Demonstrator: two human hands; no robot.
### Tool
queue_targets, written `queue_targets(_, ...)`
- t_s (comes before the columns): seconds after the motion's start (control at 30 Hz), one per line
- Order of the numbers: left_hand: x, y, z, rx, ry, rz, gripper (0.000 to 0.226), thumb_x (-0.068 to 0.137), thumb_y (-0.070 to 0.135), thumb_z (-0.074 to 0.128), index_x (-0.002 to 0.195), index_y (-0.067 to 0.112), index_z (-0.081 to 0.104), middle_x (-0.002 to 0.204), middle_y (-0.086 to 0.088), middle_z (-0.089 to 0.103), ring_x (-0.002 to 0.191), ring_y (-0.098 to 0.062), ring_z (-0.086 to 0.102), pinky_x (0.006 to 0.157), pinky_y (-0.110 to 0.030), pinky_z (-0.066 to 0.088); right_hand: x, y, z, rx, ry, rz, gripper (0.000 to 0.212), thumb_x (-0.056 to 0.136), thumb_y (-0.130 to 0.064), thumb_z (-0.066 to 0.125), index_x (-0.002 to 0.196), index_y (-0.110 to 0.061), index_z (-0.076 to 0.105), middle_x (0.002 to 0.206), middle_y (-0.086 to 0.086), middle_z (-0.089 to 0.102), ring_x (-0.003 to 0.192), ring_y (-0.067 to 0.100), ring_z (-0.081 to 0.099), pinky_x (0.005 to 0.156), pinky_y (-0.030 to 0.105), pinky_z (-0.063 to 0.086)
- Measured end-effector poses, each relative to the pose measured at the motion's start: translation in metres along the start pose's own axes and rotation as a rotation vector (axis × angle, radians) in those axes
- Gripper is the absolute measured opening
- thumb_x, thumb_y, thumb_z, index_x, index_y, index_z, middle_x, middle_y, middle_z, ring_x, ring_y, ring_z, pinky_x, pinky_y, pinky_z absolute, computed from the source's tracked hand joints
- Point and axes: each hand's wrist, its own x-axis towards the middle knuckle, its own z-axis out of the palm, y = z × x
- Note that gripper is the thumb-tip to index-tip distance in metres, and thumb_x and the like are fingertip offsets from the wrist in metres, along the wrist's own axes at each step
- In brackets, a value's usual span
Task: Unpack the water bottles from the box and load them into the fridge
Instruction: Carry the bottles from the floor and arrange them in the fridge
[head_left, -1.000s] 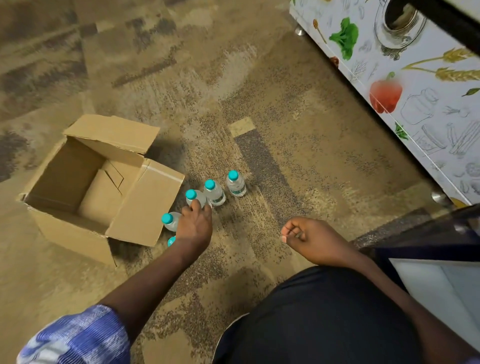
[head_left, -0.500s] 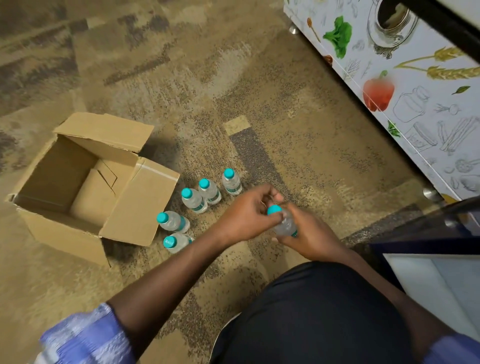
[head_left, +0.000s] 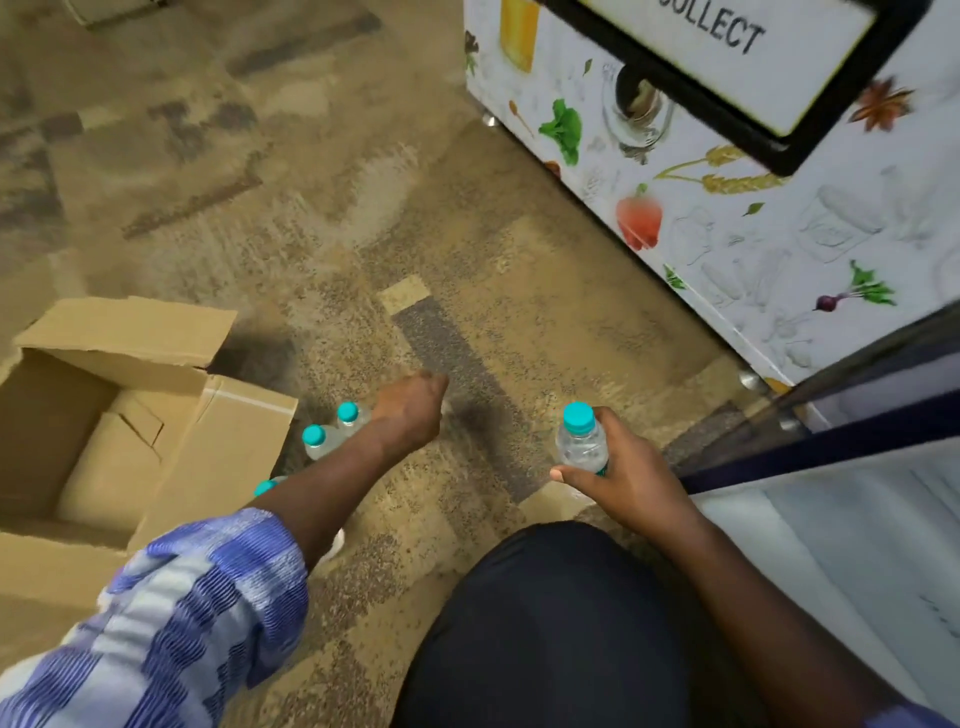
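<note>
Head: bottles (head_left: 317, 441) outside open box (head_left: 228, 447).

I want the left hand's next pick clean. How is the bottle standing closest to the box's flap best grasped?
Grip the water bottle at the neck, just under its teal cap, fingers coming straight down. It stands upright, the cardboard box flap close on one side and another bottle right beside it on the other, leaving the top most exposed.

Box (head_left: 156, 415) – matt brown cardboard; bottle (head_left: 582, 447) – clear glossy plastic; floor (head_left: 311, 234) – rough mottled carpet.
</note>
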Motion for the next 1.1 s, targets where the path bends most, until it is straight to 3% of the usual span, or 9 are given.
queue_targets(0.1,-0.008,0.034,-0.036,-0.16,-0.024,0.13,0.021,0.086,0.024,0.066,0.103,0.019,0.057,0.098,-0.003,0.065,0.082,-0.022,0.061,0.066,-0.033,0.052,-0.019,-0.008,-0.026,-0.011,0.066,0.008,0.063,0.078,-0.047,0.078,0.128,-0.03,0.044,0.106,-0.02,0.06,0.095,0.004,0.06,0.072,0.02,0.044)
queue_targets(0.27,-0.042,0.111,-0.144,-0.411,0.06,0.434,0.021,0.081,0.033,0.071,0.098,0.025,0.061,0.081,0.009,0.062,0.072,-0.01,0.059,0.056,-0.023,0.04,-0.067,-0.031,-0.088,-0.018,0.204,-0.008,0.066,0.076,-0.066,0.065,0.128,-0.036,0.039,0.116,-0.022,0.059,0.104,0.002,0.061,0.088,0.023,0.053)
queue_targets(0.43,-0.09,0.19,-0.258,-0.532,0.16,0.756,0.018,0.08,0.033,0.071,0.093,0.024,0.064,0.067,0.007,0.057,0.061,-0.008,0.053,0.055,-0.029,0.045,-0.128,-0.058,-0.164,0.002,0.414,-0.006,0.066,0.07,-0.075,0.054,0.125,-0.045,0.032,0.118,-0.036,0.05,0.106,-0.005,0.059,0.091,0.015,0.05)
queue_targets(0.57,-0.13,0.248,-0.319,-0.5,0.208,0.983,0.012,0.081,0.031,0.072,0.088,0.025,0.064,0.068,0.002,0.063,0.059,-0.013,0.057,0.053,-0.034,0.048,-0.181,-0.074,-0.219,-0.025,0.594,0.004,0.07,0.069,-0.075,0.057,0.127,-0.04,0.039,0.116,-0.028,0.06,0.102,-0.005,0.062,0.087,0.014,0.052)
queue_targets(0.7,-0.161,0.299,-0.35,-0.442,0.264,1.181,0.011,0.081,0.033,0.071,0.089,0.028,0.064,0.066,0.004,0.06,0.059,-0.014,0.055,0.05,-0.027,0.044,-0.231,-0.082,-0.259,-0.041,0.761,-0.024,0.062,0.071,-0.074,0.064,0.12,-0.04,0.047,0.106,-0.029,0.065,0.094,-0.007,0.064,0.075,0.012,0.051)
queue_targets(0.8,-0.173,0.336,-0.358,-0.484,0.235,1.28,0.013,0.083,0.036,0.072,0.088,0.029,0.063,0.062,0.005,0.055,0.054,-0.012,0.05,0.049,-0.031,0.044,-0.262,-0.081,-0.283,-0.038,0.862,-0.007,0.058,0.07,-0.067,0.071,0.116,-0.037,0.052,0.104,-0.026,0.066,0.091,-0.003,0.065,0.07,0.017,0.053)
queue_targets(0.93,-0.185,0.383,-0.365,-0.532,0.2,1.373,0.012,0.084,0.036,0.072,0.089,0.029,0.064,0.066,0.005,0.059,0.055,-0.011,0.052,0.052,-0.033,0.047,-0.295,-0.07,-0.307,-0.084,0.975,0.032,0.065,0.068,-0.073,0.07,0.12,-0.038,0.053,0.108,-0.019,0.064,0.096,0.004,0.064,0.072,0.029,0.057)
queue_targets(1.03,-0.193,0.414,-0.37,-0.531,0.217,1.425,0.012,0.084,0.037,0.071,0.091,0.03,0.064,0.066,0.009,0.058,0.057,-0.011,0.054,0.052,-0.021,0.042,-0.316,-0.063,-0.326,-0.112,1.066,0.048,0.066,0.066,-0.076,0.068,0.12,-0.041,0.054,0.108,-0.021,0.06,0.097,0.004,0.061,0.072,0.03,0.057)
queue_targets(1.1,-0.199,0.432,-0.375,-0.529,0.249,1.448,0.014,0.085,0.039,0.07,0.094,0.031,0.064,0.068,0.008,0.059,0.06,-0.011,0.055,0.053,-0.021,0.042,-0.329,-0.066,-0.341,-0.105,1.12,0.042,0.064,0.067,-0.073,0.069,0.12,-0.041,0.055,0.11,-0.022,0.062,0.099,0.002,0.062,0.073,0.028,0.058)
